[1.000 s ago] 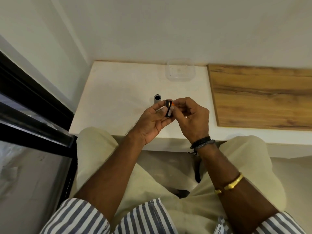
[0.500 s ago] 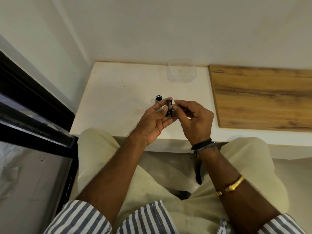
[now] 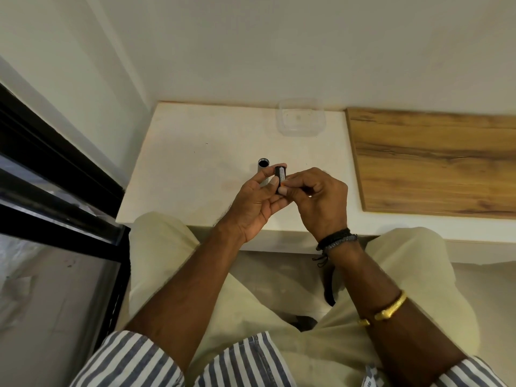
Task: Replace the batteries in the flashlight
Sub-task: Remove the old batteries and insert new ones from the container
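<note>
My left hand (image 3: 255, 203) holds a small black battery holder (image 3: 280, 175) upright between thumb and fingertips, its pale label facing me. My right hand (image 3: 318, 201) pinches a small orange-tipped piece (image 3: 283, 184) against the holder's lower side; most of that piece is hidden by my fingers. The silver flashlight tube (image 3: 263, 166) stands upright on the white tabletop (image 3: 195, 163) just behind my left fingers, its open dark end facing up.
A clear plastic container (image 3: 301, 118) sits at the back of the white top against the wall. A wooden board (image 3: 435, 160) lies to the right. A black window frame (image 3: 55, 174) runs along the left. My knees sit under the table's front edge.
The black holder has turned a little in my left fingers, so its pale label now shows. Both hands stay in nearly the same place above the table.
</note>
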